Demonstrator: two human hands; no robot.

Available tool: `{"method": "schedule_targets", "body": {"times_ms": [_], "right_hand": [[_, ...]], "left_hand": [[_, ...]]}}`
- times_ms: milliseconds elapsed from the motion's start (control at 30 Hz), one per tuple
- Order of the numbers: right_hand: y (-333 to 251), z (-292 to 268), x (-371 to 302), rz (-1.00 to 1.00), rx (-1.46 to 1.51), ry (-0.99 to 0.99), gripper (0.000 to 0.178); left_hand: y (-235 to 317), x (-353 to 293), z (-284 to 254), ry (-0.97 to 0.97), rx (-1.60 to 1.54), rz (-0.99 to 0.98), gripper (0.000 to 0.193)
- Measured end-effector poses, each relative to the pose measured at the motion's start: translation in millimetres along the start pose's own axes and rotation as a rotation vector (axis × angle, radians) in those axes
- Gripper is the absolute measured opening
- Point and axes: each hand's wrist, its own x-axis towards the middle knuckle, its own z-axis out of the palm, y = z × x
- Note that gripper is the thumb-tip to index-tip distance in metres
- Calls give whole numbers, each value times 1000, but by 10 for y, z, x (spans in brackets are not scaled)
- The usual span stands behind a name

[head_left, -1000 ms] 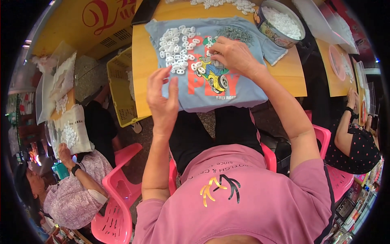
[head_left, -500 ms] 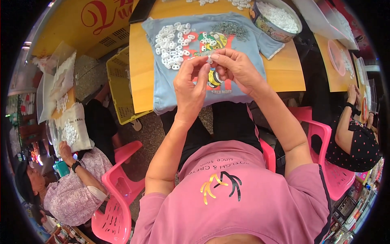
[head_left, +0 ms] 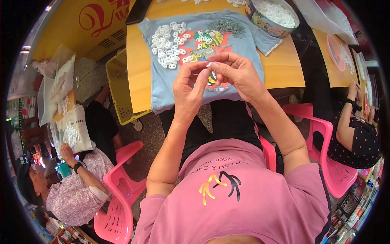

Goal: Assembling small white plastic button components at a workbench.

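Observation:
My left hand point(head_left: 189, 88) and my right hand point(head_left: 235, 72) meet fingertip to fingertip above the table's near edge, pinching a small white piece point(head_left: 208, 64) between them. Under them a light blue printed T-shirt point(head_left: 239, 44) lies spread on the wooden table point(head_left: 138, 69). A heap of small white ring-shaped pieces point(head_left: 168, 44) rests on the shirt's left half, just beyond my left hand. A clump of thin dark metal bits point(head_left: 227, 27) lies further back on the shirt.
A round tin point(head_left: 271, 14) of white pieces stands at the back right. A yellow crate point(head_left: 118, 87) sits left of the table. A person in a patterned top point(head_left: 71, 191) sits lower left among pink chairs point(head_left: 122, 195); another in black point(head_left: 357, 134) sits right.
My hands came off the shirt and drew together toward me. A second ago the left hung apart at the shirt's left edge and the right lay on the print; now both pinch one white piece.

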Motion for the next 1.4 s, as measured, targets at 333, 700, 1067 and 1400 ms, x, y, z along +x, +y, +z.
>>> {"method": "schedule_targets", "body": {"times_ms": [333, 700, 1067, 1400], "right_hand": [[171, -16, -160, -244, -584, 66, 15], [204, -145, -216, -234, -546, 146, 14], [18, -492, -122, -478, -1096, 172, 9], [-153, -858, 125, -411, -1585, 232, 13]], "left_hand": [[-69, -109, -4, -48, -113, -169, 13], [-115, -60, 95, -114, -207, -311, 15], [-172, -38, 118, -118, -228, -369, 12], [-108, 32, 52, 28, -559, -491, 14]]}}
